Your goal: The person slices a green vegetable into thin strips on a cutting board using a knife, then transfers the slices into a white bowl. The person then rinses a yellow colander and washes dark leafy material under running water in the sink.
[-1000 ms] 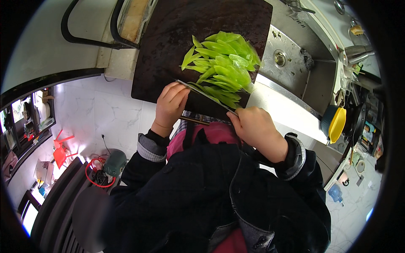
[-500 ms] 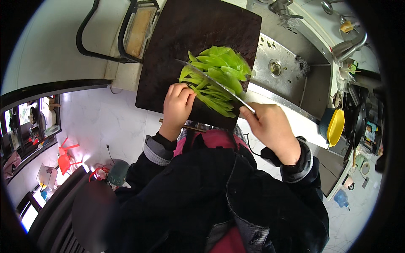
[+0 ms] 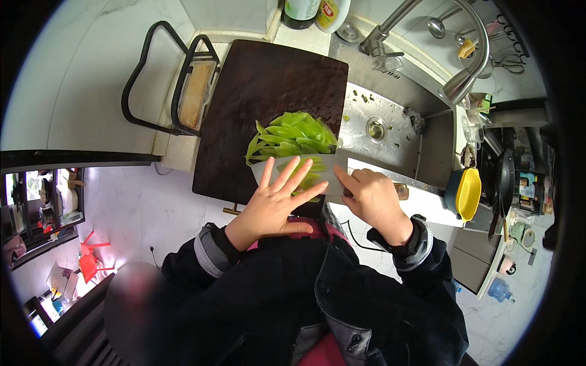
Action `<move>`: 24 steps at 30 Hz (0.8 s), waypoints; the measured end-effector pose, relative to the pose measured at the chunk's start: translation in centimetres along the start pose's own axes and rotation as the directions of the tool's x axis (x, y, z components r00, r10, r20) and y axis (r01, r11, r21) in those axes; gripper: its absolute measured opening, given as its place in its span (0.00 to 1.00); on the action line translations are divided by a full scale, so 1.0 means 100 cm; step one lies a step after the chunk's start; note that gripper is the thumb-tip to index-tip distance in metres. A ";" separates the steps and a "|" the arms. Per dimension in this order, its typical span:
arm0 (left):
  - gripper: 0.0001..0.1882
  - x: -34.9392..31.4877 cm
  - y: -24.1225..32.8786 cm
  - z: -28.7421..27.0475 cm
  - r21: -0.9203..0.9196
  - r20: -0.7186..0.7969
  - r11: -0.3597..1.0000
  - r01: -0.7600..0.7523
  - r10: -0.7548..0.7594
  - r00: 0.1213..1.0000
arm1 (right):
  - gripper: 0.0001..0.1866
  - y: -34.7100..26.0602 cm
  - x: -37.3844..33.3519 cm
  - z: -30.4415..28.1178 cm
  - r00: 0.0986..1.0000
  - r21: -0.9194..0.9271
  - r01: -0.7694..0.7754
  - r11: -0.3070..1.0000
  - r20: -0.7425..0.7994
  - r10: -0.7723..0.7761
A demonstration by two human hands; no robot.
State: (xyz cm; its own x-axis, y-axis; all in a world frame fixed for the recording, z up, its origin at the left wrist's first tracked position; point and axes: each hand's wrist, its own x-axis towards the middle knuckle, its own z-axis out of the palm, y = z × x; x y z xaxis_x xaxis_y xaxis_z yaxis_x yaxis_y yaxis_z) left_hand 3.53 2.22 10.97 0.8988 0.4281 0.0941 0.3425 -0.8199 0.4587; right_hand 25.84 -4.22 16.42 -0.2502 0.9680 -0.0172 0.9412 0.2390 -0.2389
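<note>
A heap of thin, pale-green vegetable slices (image 3: pixel 299 131) lies on the dark cutting board (image 3: pixel 274 79), toward its near right side. Over the near part of the heap the wide blade of a kitchen cleaver (image 3: pixel 333 174) lies turned nearly flat, covering some slices. My right hand (image 3: pixel 375 198) grips the cleaver by its wooden handle, forefinger stretched along the blade. With fingers spread wide, my left hand (image 3: pixel 268 204) is over the near side of the blade. Whether its fingertips touch the steel, I cannot tell. A few slices show between and beyond those fingers.
Right of the board is a steel sink (image 3: pixel 397 143) with green scraps, under a tall faucet (image 3: pixel 470 82). A yellow basin (image 3: pixel 468 192) stands farther right. A black-framed rack (image 3: pixel 177 97) stands left of the board. Two bottles (image 3: pixel 302 9) are behind it.
The cleaver has turned from nearly edge-on to nearly flat over the near slices. My left hand has gone from pinched fingers at the heap's edge to spread fingers. The view has shifted, showing more counter.
</note>
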 end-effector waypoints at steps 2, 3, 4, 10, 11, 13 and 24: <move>0.44 0.000 -0.004 -0.003 -0.027 0.014 0.999 -0.023 0.024 1.000 | 0.28 0.001 -0.003 -0.004 0.999 -0.021 0.041 0.999 -0.011 -0.041; 0.44 0.001 -0.007 -0.004 -0.032 0.037 0.999 -0.021 0.022 0.999 | 0.28 0.001 -0.004 -0.006 0.999 -0.035 0.051 0.998 -0.007 -0.051; 0.44 0.002 -0.010 -0.005 -0.044 0.046 0.999 -0.022 0.025 0.999 | 0.28 0.001 -0.006 -0.009 0.998 -0.050 0.060 0.997 0.001 -0.060; 0.45 0.009 -0.047 -0.016 0.033 0.123 0.979 0.201 -0.204 0.971 | 0.30 0.010 -0.020 -0.034 0.992 -0.041 0.114 0.993 0.051 -0.112; 0.44 0.005 -0.053 -0.020 -0.022 0.071 0.980 0.200 -0.198 0.978 | 0.29 0.016 -0.023 -0.039 0.994 -0.031 0.096 0.995 0.054 -0.095; 0.42 -0.004 -0.061 -0.024 -0.095 -0.082 0.973 0.213 -0.220 0.972 | 0.29 0.034 -0.019 -0.042 1.000 0.012 -0.013 1.000 0.029 0.012; 0.24 -0.053 -0.047 -0.013 -0.255 -0.400 0.845 0.471 -0.535 0.744 | 0.25 0.130 0.097 0.056 0.984 0.205 -0.162 0.965 -0.036 0.173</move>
State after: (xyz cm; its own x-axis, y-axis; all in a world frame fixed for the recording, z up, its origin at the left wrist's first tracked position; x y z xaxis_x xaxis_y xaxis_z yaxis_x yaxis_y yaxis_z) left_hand -3.20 4.25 9.47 0.3764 0.9093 0.1777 0.6425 -0.3944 0.6570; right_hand 34.41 7.87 7.75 -0.0752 0.9969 -0.0238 0.9025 0.0578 -0.4268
